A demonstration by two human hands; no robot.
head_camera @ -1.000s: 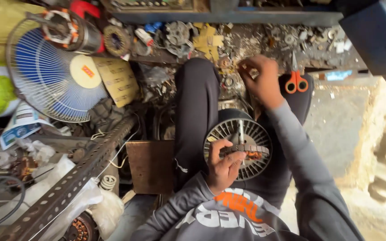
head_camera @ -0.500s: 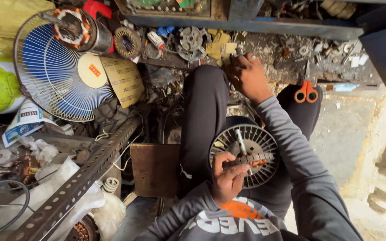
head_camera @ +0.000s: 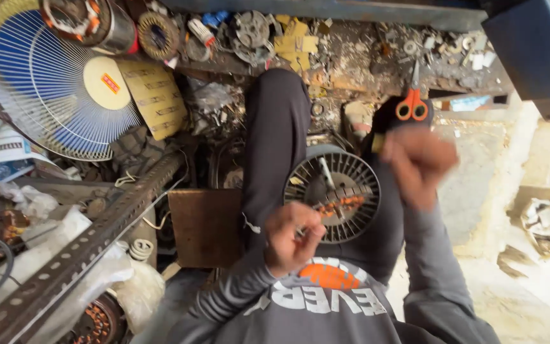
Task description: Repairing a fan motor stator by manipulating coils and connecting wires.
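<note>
A round slotted metal motor housing (head_camera: 345,181) rests on my lap between my dark-trousered legs. My left hand (head_camera: 289,237) is closed on a tool with an orange-brown ribbed handle (head_camera: 340,205) that lies across the housing's face. My right hand (head_camera: 419,164) hovers just right of and above the housing. It is motion-blurred, with curled fingers pinching a small yellowish piece (head_camera: 377,143). My grey sleeves and printed shirt fill the bottom of the view.
Orange-handled scissors (head_camera: 413,106) lie on the cluttered bench (head_camera: 364,57) of small metal parts ahead. A blue-bladed fan in a wire guard (head_camera: 52,83) and cardboard (head_camera: 154,95) stand at left. Lower left are a slotted angle bar (head_camera: 84,255) and a brown board (head_camera: 206,226).
My right hand has pulled back from the bench clutter toward the motor housing, carrying a small piece. My left hand kept the tool on the housing. The view shifted slightly.
</note>
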